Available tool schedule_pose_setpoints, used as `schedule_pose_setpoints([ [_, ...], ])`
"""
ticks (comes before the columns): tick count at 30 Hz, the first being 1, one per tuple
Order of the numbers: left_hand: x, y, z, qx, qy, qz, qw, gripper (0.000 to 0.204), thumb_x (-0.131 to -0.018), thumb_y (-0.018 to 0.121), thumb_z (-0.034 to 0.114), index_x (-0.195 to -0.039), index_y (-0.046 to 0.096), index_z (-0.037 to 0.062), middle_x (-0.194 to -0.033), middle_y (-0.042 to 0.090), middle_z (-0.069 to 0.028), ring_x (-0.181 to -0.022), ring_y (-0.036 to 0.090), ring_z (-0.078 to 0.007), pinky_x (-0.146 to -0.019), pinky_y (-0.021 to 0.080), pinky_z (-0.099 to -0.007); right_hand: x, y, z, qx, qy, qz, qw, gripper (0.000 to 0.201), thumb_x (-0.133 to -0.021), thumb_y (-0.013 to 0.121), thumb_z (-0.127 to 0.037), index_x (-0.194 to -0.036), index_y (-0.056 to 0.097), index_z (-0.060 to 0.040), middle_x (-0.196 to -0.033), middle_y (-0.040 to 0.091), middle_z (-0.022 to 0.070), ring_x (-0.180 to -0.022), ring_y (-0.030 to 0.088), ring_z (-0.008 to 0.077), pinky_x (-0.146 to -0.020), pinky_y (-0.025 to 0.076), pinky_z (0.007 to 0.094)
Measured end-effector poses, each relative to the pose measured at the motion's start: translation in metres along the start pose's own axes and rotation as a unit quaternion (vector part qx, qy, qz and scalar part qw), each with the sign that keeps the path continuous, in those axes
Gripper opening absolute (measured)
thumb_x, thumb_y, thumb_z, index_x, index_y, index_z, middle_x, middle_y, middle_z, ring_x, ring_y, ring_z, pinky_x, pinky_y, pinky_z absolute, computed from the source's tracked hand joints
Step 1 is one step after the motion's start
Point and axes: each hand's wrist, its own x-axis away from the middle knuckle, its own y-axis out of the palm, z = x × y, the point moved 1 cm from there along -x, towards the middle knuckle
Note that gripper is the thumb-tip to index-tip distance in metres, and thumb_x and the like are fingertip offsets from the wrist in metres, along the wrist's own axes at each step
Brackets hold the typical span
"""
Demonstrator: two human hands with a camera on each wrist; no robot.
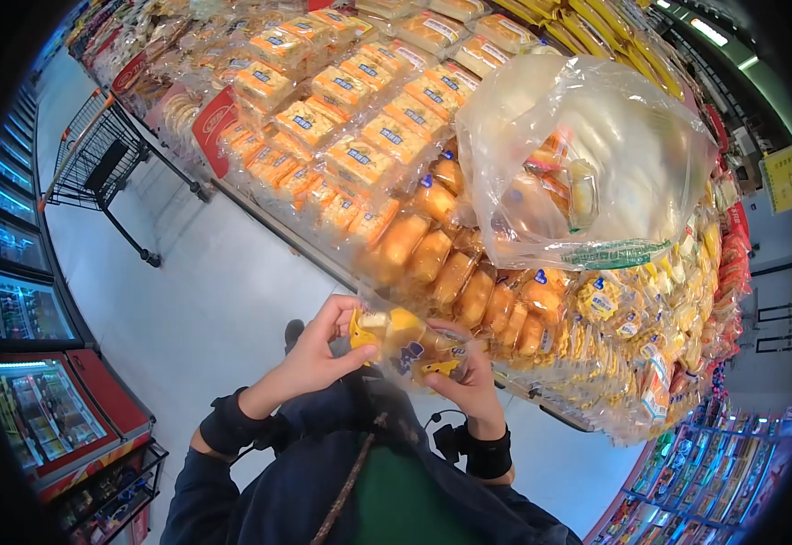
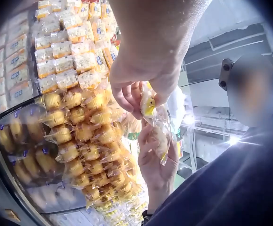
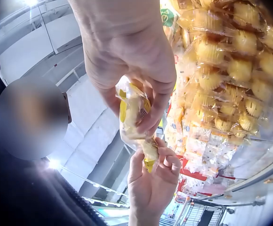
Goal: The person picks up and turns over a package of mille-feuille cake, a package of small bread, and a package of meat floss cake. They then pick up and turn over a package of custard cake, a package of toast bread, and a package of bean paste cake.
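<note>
Between the two hands, in front of the chest, is a clear and yellow wrapped package (image 1: 409, 350) with dark blue print. The left hand (image 1: 318, 350) pinches its left end between thumb and fingers; the right hand (image 1: 470, 386) grips the other end. In the left wrist view the left hand (image 2: 143, 89) holds the package (image 2: 149, 104) by a yellow part, with the right hand (image 2: 159, 165) below. From the right wrist view, the right hand (image 3: 131, 70) curls round the package (image 3: 134, 113), and the left hand (image 3: 151, 190) pinches its far end.
An open clear plastic bag (image 1: 632, 173) with packets inside rests on the display of wrapped bread (image 1: 432, 259). Orange-labelled packs (image 1: 359, 159) lie farther back. A shopping cart (image 1: 100, 163) stands on the floor at the left, near lit refrigerators (image 1: 23, 304). Shelves (image 1: 705, 481) are at lower right.
</note>
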Motion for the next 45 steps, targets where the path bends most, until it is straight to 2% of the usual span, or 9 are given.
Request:
schedule_pose_setpoints([
  [4, 0.013, -0.016, -0.001, -0.088, 0.008, 0.007, 0.996, 0.041, -0.082, 0.061, 0.006, -0.113, 0.035, 0.0045, -0.100, 0.053, -0.0044, -0.096, 0.052, -0.0108, -0.083, 0.040, -0.0262, -0.009, 0.014, 0.005, 0.075, -0.011, 0.009, 0.997, 0.056, -0.074, 0.065, -0.001, -0.125, 0.041, -0.0005, -0.125, 0.044, 0.0092, -0.115, 0.041, 0.0172, -0.098, 0.031, 0.0310],
  [6, 0.017, -0.021, 0.011, -0.039, 0.011, 0.013, 0.999, 0.041, -0.081, 0.063, 0.007, -0.112, 0.036, 0.0049, -0.099, 0.053, -0.0039, -0.095, 0.052, -0.0103, -0.083, 0.040, -0.0262, -0.015, 0.024, 0.008, 0.105, -0.010, 0.021, 0.994, 0.054, -0.074, 0.063, 0.002, -0.124, 0.042, -0.0013, -0.124, 0.046, 0.0086, -0.111, 0.046, 0.0157, -0.095, 0.035, 0.0293],
  [9, 0.027, -0.039, 0.023, -0.032, 0.020, 0.027, 0.999, 0.041, -0.080, 0.063, 0.006, -0.112, 0.038, 0.0050, -0.099, 0.054, -0.0047, -0.092, 0.052, -0.0099, -0.081, 0.040, -0.0250, -0.028, 0.042, 0.018, 0.019, 0.021, 0.027, 0.999, 0.050, -0.075, 0.060, 0.006, -0.122, 0.043, -0.0017, -0.120, 0.048, 0.0066, -0.102, 0.051, 0.0127, -0.087, 0.041, 0.0258],
  [12, 0.043, -0.066, 0.032, -0.051, 0.012, 0.045, 0.998, 0.041, -0.079, 0.064, 0.005, -0.112, 0.039, 0.0048, -0.097, 0.055, -0.0049, -0.089, 0.053, -0.0098, -0.080, 0.040, -0.0244, -0.045, 0.070, 0.021, 0.009, 0.053, 0.038, 0.998, 0.047, -0.075, 0.060, 0.007, -0.120, 0.045, -0.0015, -0.115, 0.050, 0.0052, -0.097, 0.052, 0.0113, -0.083, 0.043, 0.0244],
  [16, 0.073, -0.110, 0.038, -0.079, 0.000, 0.080, 0.994, 0.041, -0.079, 0.064, 0.005, -0.112, 0.039, 0.0045, -0.094, 0.057, -0.0046, -0.087, 0.053, -0.0098, -0.079, 0.041, -0.0245, -0.072, 0.116, 0.030, 0.018, 0.037, 0.019, 0.999, 0.045, -0.077, 0.059, 0.006, -0.119, 0.044, -0.0004, -0.112, 0.051, 0.0056, -0.100, 0.051, 0.0117, -0.086, 0.043, 0.0257],
  [19, 0.093, -0.142, 0.042, -0.045, 0.012, 0.107, 0.993, 0.041, -0.080, 0.064, 0.006, -0.112, 0.039, 0.0040, -0.094, 0.058, -0.0046, -0.086, 0.053, -0.0098, -0.078, 0.041, -0.0250, -0.090, 0.150, 0.039, 0.027, 0.038, -0.003, 0.999, 0.044, -0.078, 0.058, 0.006, -0.119, 0.043, -0.0001, -0.112, 0.051, 0.0072, -0.102, 0.051, 0.0130, -0.087, 0.043, 0.0267],
  [30, 0.149, -0.242, 0.061, -0.004, 0.014, 0.162, 0.987, 0.039, -0.082, 0.060, 0.003, -0.114, 0.038, 0.0021, -0.101, 0.058, -0.0073, -0.090, 0.056, -0.0115, -0.078, 0.044, -0.0256, -0.147, 0.260, 0.061, 0.005, 0.075, -0.063, 0.995, 0.045, -0.079, 0.058, 0.003, -0.120, 0.041, 0.0009, -0.111, 0.053, 0.0086, -0.102, 0.051, 0.0139, -0.087, 0.043, 0.0268],
  [36, 0.139, -0.279, 0.062, 0.030, 0.001, 0.165, 0.986, 0.039, -0.082, 0.060, 0.003, -0.115, 0.038, 0.0016, -0.103, 0.057, -0.0080, -0.091, 0.056, -0.0117, -0.079, 0.045, -0.0257, -0.184, 0.275, 0.060, 0.029, 0.092, -0.068, 0.993, 0.044, -0.080, 0.055, 0.006, -0.121, 0.040, 0.0008, -0.112, 0.052, 0.0085, -0.104, 0.050, 0.0137, -0.089, 0.042, 0.0277],
  [45, 0.071, -0.344, 0.074, 0.012, 0.030, 0.178, 0.984, 0.042, -0.081, 0.060, 0.001, -0.116, 0.037, 0.0021, -0.103, 0.058, -0.0085, -0.092, 0.058, -0.0134, -0.080, 0.046, -0.0260, -0.283, 0.277, 0.044, 0.035, 0.072, -0.098, 0.992, 0.042, -0.081, 0.053, 0.007, -0.120, 0.040, 0.0004, -0.110, 0.051, 0.0075, -0.105, 0.049, 0.0128, -0.089, 0.042, 0.0269],
])
